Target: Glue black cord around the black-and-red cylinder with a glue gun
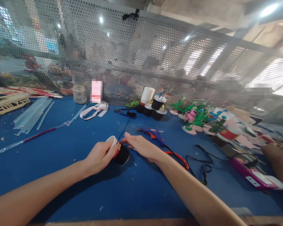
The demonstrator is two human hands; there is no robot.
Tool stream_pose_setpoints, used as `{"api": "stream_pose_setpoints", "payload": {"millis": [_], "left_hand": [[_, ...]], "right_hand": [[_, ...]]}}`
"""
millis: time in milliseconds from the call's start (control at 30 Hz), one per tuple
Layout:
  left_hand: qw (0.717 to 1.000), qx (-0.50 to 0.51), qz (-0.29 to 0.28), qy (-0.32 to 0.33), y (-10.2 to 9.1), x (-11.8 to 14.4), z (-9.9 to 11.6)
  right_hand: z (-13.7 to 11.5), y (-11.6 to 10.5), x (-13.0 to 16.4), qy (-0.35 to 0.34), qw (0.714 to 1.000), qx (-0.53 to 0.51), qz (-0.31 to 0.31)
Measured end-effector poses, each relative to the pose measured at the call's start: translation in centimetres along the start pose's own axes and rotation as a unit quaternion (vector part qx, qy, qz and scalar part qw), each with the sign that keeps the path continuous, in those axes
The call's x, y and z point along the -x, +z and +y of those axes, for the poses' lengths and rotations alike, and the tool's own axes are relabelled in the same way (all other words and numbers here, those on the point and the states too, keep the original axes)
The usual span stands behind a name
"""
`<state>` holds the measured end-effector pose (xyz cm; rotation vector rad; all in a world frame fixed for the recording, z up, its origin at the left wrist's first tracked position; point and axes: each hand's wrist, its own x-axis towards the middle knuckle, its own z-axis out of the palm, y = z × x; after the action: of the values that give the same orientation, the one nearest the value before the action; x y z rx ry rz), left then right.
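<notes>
My left hand (100, 157) is wrapped round a paper cup (123, 154), which tilts just above the blue table. The cup has a white rim, a black covering and a red and yellow patch near my fingers. A thin black strip (124, 130) rises from the rim and leans to the right. Right beside the cup is my right hand (141, 146), its fingers stretched out; whether the fingertips touch the cup I cannot tell. Beyond that hand lies a blue glue gun (154, 134) with an orange trigger.
Black-covered cups (158, 103) and a white cup stack (147, 94) stand behind, near pliers (124, 110). Glue sticks (33, 114) lie left. Green craft figures (198, 121), a purple power strip (252, 175) and another person's hand (277, 153) are right. A perforated screen (122, 47) borders the back.
</notes>
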<state>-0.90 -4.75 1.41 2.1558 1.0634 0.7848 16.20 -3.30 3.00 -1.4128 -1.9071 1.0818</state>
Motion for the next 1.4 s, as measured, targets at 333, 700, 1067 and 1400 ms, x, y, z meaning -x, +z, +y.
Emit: {"api": "stream_pose_setpoints", "payload": {"millis": [333,700,1067,1400], "left_hand": [[0.998,0.053,-0.039,-0.004,-0.1,0.0,0.6],[0.974,0.162,-0.07,-0.145,-0.3,-0.3,0.8],[0.973,0.191,-0.075,-0.107,-0.3,0.1,1.3],[0.983,0.16,-0.069,-0.064,-0.5,0.6,1.6]], "right_hand": [[-0.3,1.9,0.5,-0.04,0.959,-0.244,0.138],[-0.4,1.3,1.3,-0.094,0.961,-0.157,0.209],[0.0,1.2,1.1,-0.066,0.97,-0.114,0.203],[-0.1,1.6,1.0,-0.036,0.979,-0.122,0.159]]}}
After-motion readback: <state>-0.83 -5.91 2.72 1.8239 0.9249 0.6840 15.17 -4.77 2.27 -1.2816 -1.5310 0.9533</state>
